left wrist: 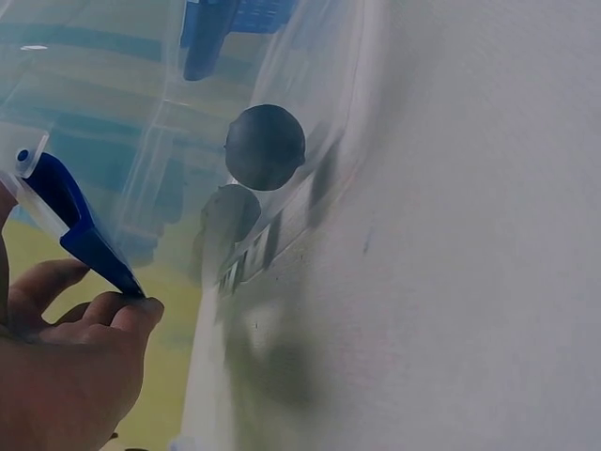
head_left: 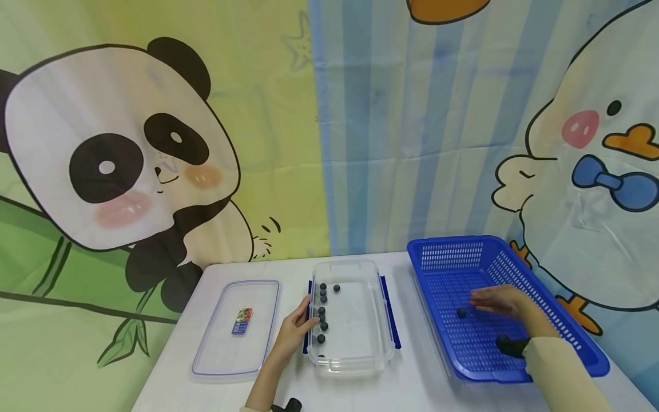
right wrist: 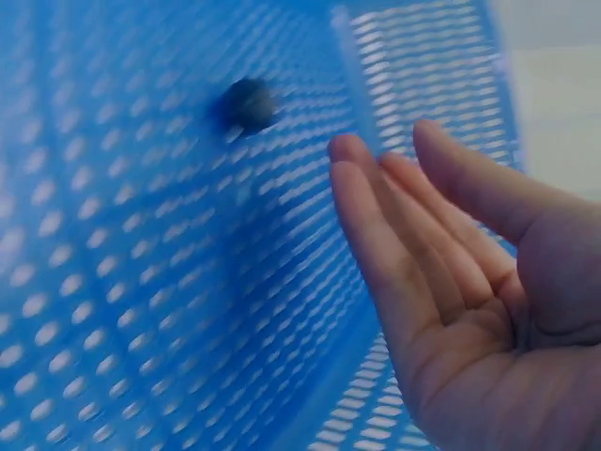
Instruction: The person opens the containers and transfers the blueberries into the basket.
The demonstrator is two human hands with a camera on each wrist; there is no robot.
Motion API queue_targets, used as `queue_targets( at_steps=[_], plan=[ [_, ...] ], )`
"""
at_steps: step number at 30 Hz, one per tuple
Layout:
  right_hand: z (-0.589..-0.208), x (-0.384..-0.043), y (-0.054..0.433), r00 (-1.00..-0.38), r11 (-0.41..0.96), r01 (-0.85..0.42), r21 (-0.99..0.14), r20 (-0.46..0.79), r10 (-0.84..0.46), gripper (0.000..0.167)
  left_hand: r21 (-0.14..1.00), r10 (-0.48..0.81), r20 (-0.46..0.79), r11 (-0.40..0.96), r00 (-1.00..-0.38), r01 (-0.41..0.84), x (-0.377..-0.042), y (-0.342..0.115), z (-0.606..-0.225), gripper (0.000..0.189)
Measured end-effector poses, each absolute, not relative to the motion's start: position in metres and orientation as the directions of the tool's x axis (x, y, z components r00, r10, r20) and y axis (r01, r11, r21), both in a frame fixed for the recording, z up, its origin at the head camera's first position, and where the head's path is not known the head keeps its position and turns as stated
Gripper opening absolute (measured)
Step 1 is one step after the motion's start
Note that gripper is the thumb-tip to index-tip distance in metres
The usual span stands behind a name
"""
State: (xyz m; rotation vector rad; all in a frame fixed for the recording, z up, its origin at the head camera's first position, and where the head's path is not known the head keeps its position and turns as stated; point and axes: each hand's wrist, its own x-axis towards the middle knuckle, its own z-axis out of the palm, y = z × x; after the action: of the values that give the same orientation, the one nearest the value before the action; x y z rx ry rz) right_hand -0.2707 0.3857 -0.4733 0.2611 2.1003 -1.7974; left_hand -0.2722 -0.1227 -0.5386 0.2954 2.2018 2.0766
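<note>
My left hand (head_left: 295, 329) grips the left side of a clear plastic box (head_left: 355, 366). In the left wrist view, its fingertips are at the tip of the box's hanging blue latch (left wrist: 86, 230). Several dark round blueberries (head_left: 324, 326) lie along the box's left side, and one blueberry (head_left: 337, 288) sits a little apart. My right hand (head_left: 498, 301) is inside the blue basket (head_left: 465, 375), its fingers extended and holding nothing. A single blueberry (right wrist: 249, 105) rests on the basket floor just beyond those fingertips.
The box's clear lid (head_left: 218, 357), with a colourful fruit label (head_left: 242, 321), lies flat at the left of the white table (head_left: 170, 377). A second blue latch (head_left: 391, 313) hangs on the box's right side. Behind the table is a cartoon curtain (head_left: 370, 143).
</note>
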Motion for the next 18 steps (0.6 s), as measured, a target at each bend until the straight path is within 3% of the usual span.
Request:
queue_targets(
  at_steps=[5,10,13,18],
  plan=[
    [-0.442,-0.272,0.366,-0.929,0.039,0.271,-0.962,-0.271,-0.253,0.048,0.996,0.192,0.054,0.063,-0.98,0.067,-0.272,-0.123,-0.539,0.065],
    [-0.412,-0.27,0.308,-0.927,-0.015,0.184,-0.983,-0.168,-0.334,0.044,0.996,0.19,0.063,0.055,-0.98,0.074,-0.27,-0.123,-0.539,0.062],
    [-0.409,-0.267,0.26,-0.911,-0.02,0.147,-0.989,-0.128,-0.392,0.041,0.995,0.196,0.075,0.048,-0.978,0.086,-0.27,-0.123,-0.538,0.061],
    [-0.428,-0.259,0.177,-0.866,-0.063,0.212,-0.975,-0.157,-0.475,0.035,0.995,0.191,0.076,0.053,-0.979,0.088,-0.271,-0.122,-0.538,0.06]
  ],
)
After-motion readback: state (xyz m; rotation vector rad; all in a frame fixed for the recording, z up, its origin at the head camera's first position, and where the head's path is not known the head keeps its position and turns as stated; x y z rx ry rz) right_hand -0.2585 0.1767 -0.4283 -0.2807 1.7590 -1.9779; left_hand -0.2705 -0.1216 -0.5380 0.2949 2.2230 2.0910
